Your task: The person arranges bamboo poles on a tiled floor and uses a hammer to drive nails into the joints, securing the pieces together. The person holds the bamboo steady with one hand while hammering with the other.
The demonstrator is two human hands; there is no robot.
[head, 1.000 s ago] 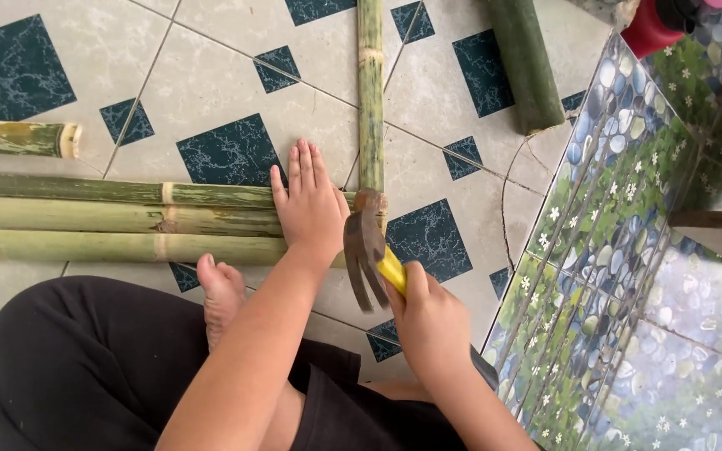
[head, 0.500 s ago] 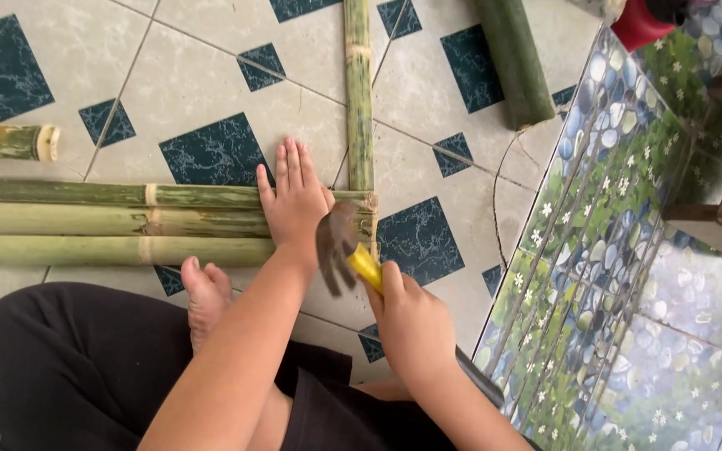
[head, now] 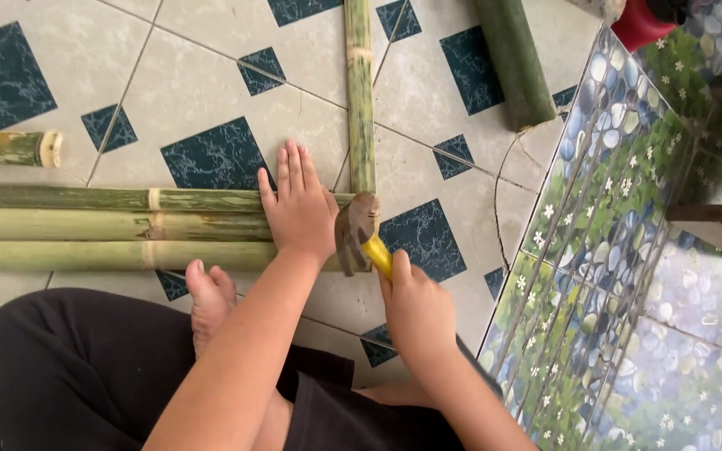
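On the tiled floor [head: 211, 92], 3 long bamboo poles [head: 110, 225] lie side by side, their long axes running left to right across the view. A short bamboo stub [head: 10, 148] lies apart above them at the left edge. The person sits with a bare foot [head: 209, 296] tucked just below the lowest pole.

The left hand [head: 298, 209] lies flat, fingers spread and released, palm pressing down on the right ends of the poles; it grasps nothing. Just right of it, a thinner bamboo strip [head: 360, 100] runs away from the person, its long axis crosswise to the 3 poles, its near end meeting them beside the left hand's thumb.

The hammer head [head: 353, 230], dark and worn, sits right at that junction, touching or just above the strip's near end; which of the 2 cannot be told. The right hand [head: 415, 313] is clenched around the hammer's yellow handle [head: 378, 255], below and to the right of the head, so the strip lies straight ahead of this grip, and the right hand is the nearer one to strike.

Further right, a thick green bamboo piece [head: 513, 63] lies apart, beside a raised pebble-patterned step [head: 628, 276].
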